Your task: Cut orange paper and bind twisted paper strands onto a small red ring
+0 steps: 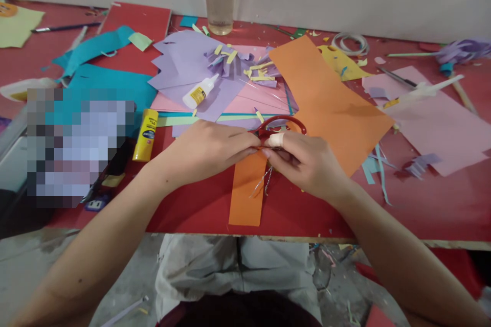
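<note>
My left hand [213, 150] is closed, its fingertips pinching the upper end of an orange paper strip [245, 196] that runs down toward the table's front edge. Right up against it, my right hand [307, 158] is also closed, thumb and fingers meeting at the same end of the strip. A white wrap [276, 140] covers one of its fingers. Thin silvery strands [267, 180] show below the right hand, beside and over the strip. Just behind both hands lie scissors with red handles [286, 118], their blades hidden. The exact fold under my fingertips is hidden.
A large orange sheet [333, 112] lies to the right, pink sheets [433, 117] beyond it. A yellow glue stick [146, 135] stands left of my hands. A small glue bottle [200, 90] rests on purple paper [180, 61]. At the back is a bottle of liquid [219, 2].
</note>
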`<state>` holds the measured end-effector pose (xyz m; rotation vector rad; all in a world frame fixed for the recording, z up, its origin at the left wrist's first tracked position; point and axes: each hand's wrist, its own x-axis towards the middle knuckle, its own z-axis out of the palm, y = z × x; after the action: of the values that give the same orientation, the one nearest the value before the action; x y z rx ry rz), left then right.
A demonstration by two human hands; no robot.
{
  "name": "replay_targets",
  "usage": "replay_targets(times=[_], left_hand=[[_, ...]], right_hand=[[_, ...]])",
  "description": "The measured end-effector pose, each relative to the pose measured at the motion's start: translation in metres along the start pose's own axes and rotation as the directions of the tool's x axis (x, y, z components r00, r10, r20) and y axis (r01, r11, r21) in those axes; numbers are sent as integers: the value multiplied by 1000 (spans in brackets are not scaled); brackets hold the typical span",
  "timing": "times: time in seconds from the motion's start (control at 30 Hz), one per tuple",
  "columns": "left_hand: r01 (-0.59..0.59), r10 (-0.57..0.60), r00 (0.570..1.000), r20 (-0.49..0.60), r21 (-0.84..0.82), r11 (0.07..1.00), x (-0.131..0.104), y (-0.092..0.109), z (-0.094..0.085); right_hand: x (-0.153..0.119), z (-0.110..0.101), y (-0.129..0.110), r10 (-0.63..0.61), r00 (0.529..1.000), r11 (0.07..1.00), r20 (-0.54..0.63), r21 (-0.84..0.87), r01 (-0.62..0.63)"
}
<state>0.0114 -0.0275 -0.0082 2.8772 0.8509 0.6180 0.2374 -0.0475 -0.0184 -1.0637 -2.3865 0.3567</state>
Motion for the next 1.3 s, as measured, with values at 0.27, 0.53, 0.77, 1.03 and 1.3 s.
replay_targets(times=[0.27,0.53,0.77,1.03,1.3], left_hand=[[-7,6,1000,11,39,999,-1,0,0],[-7,7,1000,-1,21,1000,-2,-1,1],[-3,3,1000,7,13,1000,-1,-1,1],[-8,7,1000,13,75,997,-1,-2,3],[4,-23,994,109,171,985,-2,-1,4]], right_hand=[[0,-1,0,-30,999,1000,-24,-4,30],[0,0,0,-39,998,999,-39,0,39],[0,0,0,-23,999,1000,-24,13,23],[0,2,2,5,1000,1000,19,10,-5],[0,0,3,17,999,1000,52,5,-18]])
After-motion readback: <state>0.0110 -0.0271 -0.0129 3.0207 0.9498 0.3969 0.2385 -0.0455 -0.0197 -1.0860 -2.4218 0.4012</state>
